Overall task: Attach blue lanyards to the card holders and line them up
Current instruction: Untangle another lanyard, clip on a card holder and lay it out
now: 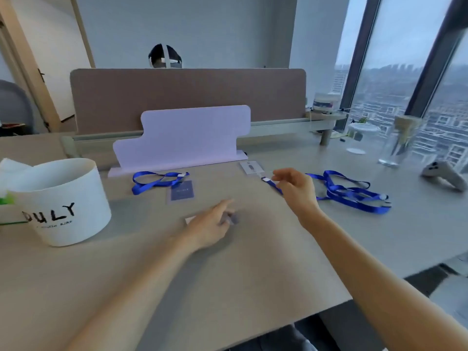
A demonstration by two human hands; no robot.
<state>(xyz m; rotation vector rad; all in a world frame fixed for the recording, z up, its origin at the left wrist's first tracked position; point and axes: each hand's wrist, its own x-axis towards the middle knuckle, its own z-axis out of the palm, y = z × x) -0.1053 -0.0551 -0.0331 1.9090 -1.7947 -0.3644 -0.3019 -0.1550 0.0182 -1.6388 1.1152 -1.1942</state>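
One card holder (182, 191) already lies on the counter (253, 262) with its lanyard (154, 181) attached; you are now on the second, your right hand (295, 188) pinching the clip end of a blue lanyard (352, 192), fingers narrow. Its strap runs left-to-right, clip pointing toward the clear holder (251, 167) just beyond. Your left hand (212, 228) rests half-curled over something small and blurred; next, bring the clip to the holder's slot.

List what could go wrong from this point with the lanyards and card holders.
1. The loose blue lanyards lie overlapped beside the right hand; pulling one strap may drag the others along.
2. The glass vase stands just behind that pile; a snagged strap or a wide sweep could tip it.
3. The left hand blurs over a card holder, so it may slide out of line.
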